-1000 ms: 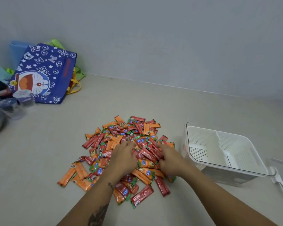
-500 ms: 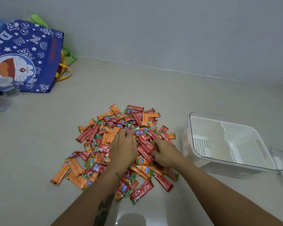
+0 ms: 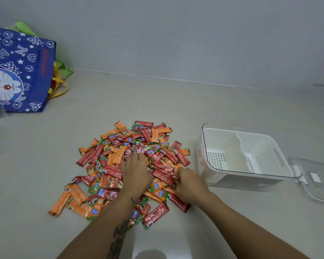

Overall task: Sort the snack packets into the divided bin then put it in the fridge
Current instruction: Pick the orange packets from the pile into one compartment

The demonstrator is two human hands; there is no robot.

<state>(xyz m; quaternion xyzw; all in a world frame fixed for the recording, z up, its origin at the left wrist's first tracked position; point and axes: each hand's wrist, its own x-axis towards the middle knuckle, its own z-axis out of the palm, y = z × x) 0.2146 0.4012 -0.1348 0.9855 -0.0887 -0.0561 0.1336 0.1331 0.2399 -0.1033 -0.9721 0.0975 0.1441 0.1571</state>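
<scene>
While the heap of snack packets point(image 3: 133, 165) sits much where it did a second ago, the view has drifted right and dipped, so the blue cartoon bag point(image 3: 21, 71) now runs off the left edge and more of the divided bin point(image 3: 245, 156) shows on the right. The hands have altered too: the right hand point(image 3: 190, 186) has slid back toward the near right edge of the heap and closed up, its fingers curled in among red packets as if gathering a few, though which packets it has pinched I cannot tell. The left hand point(image 3: 137, 171) lies flat across the middle of the heap, fingers spread and fairly straight, pressing down, not gripping — it seems to be steadying the pile. Both forearms reach in from the bottom edge, the left nearly straight ahead, the right angled in from the right. On the tabletop point(image 3: 157, 101) the bin stands just beside the heap, both compartments bare, with what looks like its clear lid point(image 3: 318, 176) lying past its far side. By my reading sorting has barely begun — a first handful of red looks about to be lifted across.
</scene>
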